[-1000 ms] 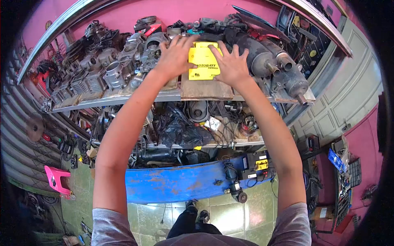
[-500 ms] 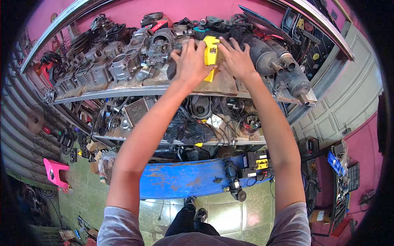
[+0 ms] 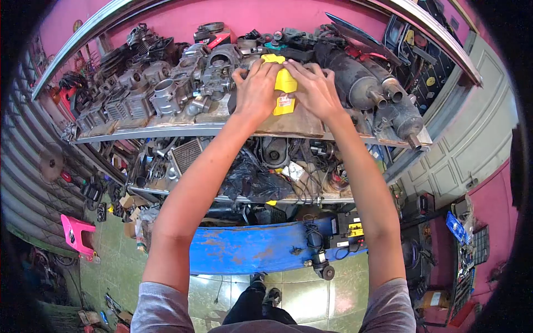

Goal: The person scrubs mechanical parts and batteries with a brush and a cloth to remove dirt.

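Observation:
A yellow box (image 3: pixel 286 81) with a red-and-white label on its lower part stands on the upper shelf (image 3: pixel 302 119). My left hand (image 3: pixel 258 91) grips its left side, fingers bent over the upper part. From the right, my right hand (image 3: pixel 316 91) closes on the same box, its fingertips meeting the left ones near the top. Both palms face inward and hide the box's sides. Left of my hands sits a row of grey metal engine cylinders (image 3: pixel 165 95). Dark exhaust mufflers (image 3: pixel 355 83) lie just to the right.
The lower shelf carries a black plastic bag (image 3: pixel 252 177), a radiator (image 3: pixel 187 155) and other parts. Below it is a blue bench (image 3: pixel 250 247) with an angle grinder (image 3: pixel 320 263). A pink stool (image 3: pixel 78 236) stands at left, and a pale door (image 3: pixel 472 122) is at right.
The yellow box has turned in my hands, so its label now faces me and the shiny piece on its face no longer shows. My right fingers have closed in over it.

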Motion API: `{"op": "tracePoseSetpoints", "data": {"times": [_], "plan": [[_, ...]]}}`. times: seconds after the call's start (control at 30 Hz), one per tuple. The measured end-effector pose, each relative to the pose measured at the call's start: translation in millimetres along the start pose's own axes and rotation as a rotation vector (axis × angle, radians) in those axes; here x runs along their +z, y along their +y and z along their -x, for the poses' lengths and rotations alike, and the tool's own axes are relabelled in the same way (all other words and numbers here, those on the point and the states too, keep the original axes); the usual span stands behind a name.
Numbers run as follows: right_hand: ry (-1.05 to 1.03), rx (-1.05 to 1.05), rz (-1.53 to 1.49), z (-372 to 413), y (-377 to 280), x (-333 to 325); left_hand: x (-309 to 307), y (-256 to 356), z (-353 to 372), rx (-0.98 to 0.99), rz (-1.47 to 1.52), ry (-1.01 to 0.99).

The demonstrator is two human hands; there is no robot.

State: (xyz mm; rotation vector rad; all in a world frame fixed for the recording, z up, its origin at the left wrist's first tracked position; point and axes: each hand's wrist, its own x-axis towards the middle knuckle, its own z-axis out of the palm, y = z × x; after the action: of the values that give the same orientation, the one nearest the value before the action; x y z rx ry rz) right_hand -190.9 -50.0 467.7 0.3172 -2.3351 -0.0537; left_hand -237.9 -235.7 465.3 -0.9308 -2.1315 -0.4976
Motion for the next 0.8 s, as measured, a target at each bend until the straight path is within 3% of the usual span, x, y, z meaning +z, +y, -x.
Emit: {"op": "tracePoseSetpoints", "data": {"times": [0.1,0.53,0.67,0.8], "plan": [[0.135,-0.05,0.081,-7,-7,4,2,-15,-4,0.046,-0.03,0.032],[0.041,0.008,0.177,-58,4,63,31,-66,-55,0.104,-0.24,-0.087],[0.142,-0.03,0.142,-71,21,85,39,-71,-74,0.088,-0.299,-0.19],[0.038,0.027,0.197,-88,26,101,54,-94,-99,0.102,-0.357,-0.266]]}}
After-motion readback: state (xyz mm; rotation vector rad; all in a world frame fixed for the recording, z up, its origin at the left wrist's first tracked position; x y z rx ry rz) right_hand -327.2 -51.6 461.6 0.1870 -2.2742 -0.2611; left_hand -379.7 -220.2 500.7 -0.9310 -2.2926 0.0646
